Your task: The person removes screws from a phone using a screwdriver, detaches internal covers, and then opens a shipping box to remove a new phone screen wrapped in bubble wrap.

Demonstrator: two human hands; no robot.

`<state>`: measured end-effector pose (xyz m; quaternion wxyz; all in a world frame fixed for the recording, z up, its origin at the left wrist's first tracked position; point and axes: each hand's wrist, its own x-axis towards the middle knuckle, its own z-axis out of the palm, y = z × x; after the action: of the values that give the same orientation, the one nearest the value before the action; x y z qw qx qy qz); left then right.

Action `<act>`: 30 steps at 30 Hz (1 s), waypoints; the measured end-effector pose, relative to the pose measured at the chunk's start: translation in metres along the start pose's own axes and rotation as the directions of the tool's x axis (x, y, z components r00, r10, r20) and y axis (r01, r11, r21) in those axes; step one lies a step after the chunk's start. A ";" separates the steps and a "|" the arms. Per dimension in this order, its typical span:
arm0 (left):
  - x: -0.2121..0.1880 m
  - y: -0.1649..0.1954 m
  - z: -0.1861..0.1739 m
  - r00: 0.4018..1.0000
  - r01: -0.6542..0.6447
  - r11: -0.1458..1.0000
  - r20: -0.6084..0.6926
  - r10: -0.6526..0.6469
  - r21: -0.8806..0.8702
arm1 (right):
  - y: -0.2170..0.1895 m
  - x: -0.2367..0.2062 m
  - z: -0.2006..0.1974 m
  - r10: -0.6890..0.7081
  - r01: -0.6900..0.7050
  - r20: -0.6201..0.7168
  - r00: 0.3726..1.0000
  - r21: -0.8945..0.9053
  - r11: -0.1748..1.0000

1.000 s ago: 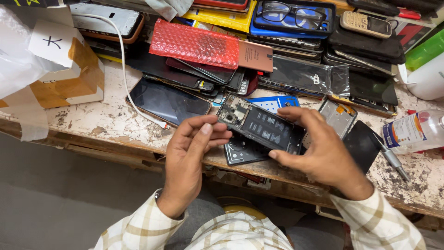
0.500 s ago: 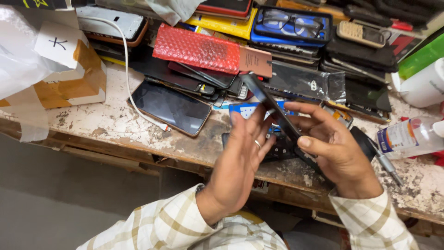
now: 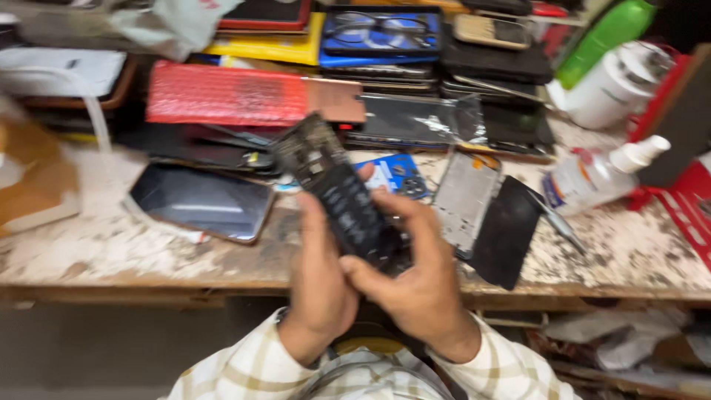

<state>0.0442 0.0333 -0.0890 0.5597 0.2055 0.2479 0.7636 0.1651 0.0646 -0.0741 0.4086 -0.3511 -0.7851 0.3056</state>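
Since a second ago the opened phone (image 3: 335, 194) has been lifted off the workbench (image 3: 96, 255) and tilted up on end, which suggests closer inspection. At lower centre the left hand (image 3: 320, 280) and right hand (image 3: 421, 275) both clasp its lower end. It is dark, its back removed, battery and circuit board exposed, somewhat blurred. Beyond lie a screen panel (image 3: 198, 203), a grey frame (image 3: 466, 201) and a red bubble-wrap packet (image 3: 226, 95).

phone repair workshop, scarred worn workbench (image 3: 89, 255), stacked phones (image 3: 485, 63), loose phone screen (image 3: 200, 201), bare phone frame (image 3: 465, 200)
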 end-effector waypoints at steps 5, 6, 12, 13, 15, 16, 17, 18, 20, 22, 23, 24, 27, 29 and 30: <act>0.005 0.018 -0.002 0.999 0.015 1.000 -0.035 -0.014 0.009 | 0.009 -0.007 -0.048 -0.066 0.069 0.036 0.997 -0.116 0.991; 0.006 0.023 -0.004 0.999 0.034 0.999 -0.002 -0.034 0.005 | 0.014 -0.007 -0.063 0.021 -0.024 -0.021 1.000 -0.115 0.993; 0.022 0.035 -0.021 0.990 0.080 0.996 0.119 -0.075 -0.041 | 0.093 -0.028 -0.146 -0.119 -0.100 -0.226 0.967 -0.765 0.636; 0.025 0.033 -0.021 0.988 0.083 0.996 0.133 -0.077 -0.037 | 0.109 -0.034 -0.151 -0.086 -0.137 -0.236 0.968 -0.786 0.603; 0.030 0.028 -0.022 0.971 0.109 0.990 0.224 -0.087 -0.090 | 0.135 -0.046 -0.161 0.033 -0.240 -0.269 0.962 -0.790 0.564; 0.032 0.024 -0.022 0.957 0.131 0.984 0.276 -0.093 -0.121 | 0.143 -0.049 -0.165 0.082 -0.277 -0.278 0.957 -0.793 0.543; 0.034 0.021 -0.022 0.955 0.154 0.977 0.274 -0.110 -0.145 | 0.151 -0.049 -0.168 0.106 -0.286 -0.272 0.956 -0.796 0.534; 0.035 0.018 -0.022 0.954 0.180 0.969 0.271 -0.130 -0.168 | 0.156 -0.048 -0.170 0.132 -0.295 -0.266 0.955 -0.798 0.525; 0.036 0.014 -0.025 0.953 0.198 0.962 0.265 -0.145 -0.186 | 0.160 -0.047 -0.170 0.108 -0.256 -0.239 0.965 -0.772 0.581; 0.036 0.012 -0.026 0.953 0.190 0.965 0.271 -0.137 -0.180 | 0.157 -0.044 -0.168 0.133 -0.286 -0.267 0.955 -0.691 0.664; 0.037 0.012 -0.027 0.955 0.186 0.966 0.262 -0.136 -0.178 | 0.153 -0.044 -0.165 0.172 -0.331 -0.304 0.937 -0.619 0.712; 0.037 0.012 -0.028 0.958 0.182 0.967 0.253 -0.134 -0.177 | 0.148 -0.044 -0.163 0.213 -0.373 -0.336 0.917 -0.542 0.753; 0.039 0.013 -0.027 0.967 0.149 0.979 0.228 -0.115 -0.137 | 0.121 -0.043 -0.151 0.134 -0.292 -0.338 0.931 -0.476 0.829; 0.040 0.012 -0.025 0.975 0.123 0.986 0.202 -0.099 -0.111 | 0.094 -0.042 -0.141 0.093 -0.218 -0.307 0.947 -0.405 0.888; 0.041 0.012 -0.024 0.979 0.108 0.989 0.182 -0.088 -0.103 | 0.080 -0.042 -0.131 0.080 -0.179 -0.295 0.952 -0.326 0.928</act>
<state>0.0096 0.0657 -0.0994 0.6269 0.2283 0.1637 0.7267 0.3191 0.1018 -0.0907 0.4240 -0.5089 -0.7367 0.1358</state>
